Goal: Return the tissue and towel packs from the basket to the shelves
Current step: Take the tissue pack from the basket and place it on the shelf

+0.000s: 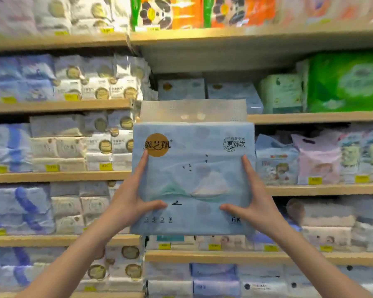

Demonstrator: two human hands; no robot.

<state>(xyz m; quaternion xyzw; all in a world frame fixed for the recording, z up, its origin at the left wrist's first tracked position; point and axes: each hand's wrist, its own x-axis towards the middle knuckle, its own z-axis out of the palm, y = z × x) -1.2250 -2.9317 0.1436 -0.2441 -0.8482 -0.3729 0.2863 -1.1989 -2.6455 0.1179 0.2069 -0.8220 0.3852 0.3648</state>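
A light blue tissue pack (193, 168) with a gold round logo and a boat scene is held up in front of the shelves, its clear handle flap pointing up. My left hand (130, 196) grips its left side, thumb across the front. My right hand (249, 200) grips its right side the same way. Two packs of the same light blue design (207, 89) lie on the wooden shelf (310, 117) just behind and above the held pack. The basket is not in view.
Wooden shelves full of tissue packs fill the view: white and blue packs (63, 82) on the left, green packs (345, 82) at upper right, pink and patterned packs (319, 160) at right. Yellow price tags line the shelf edges.
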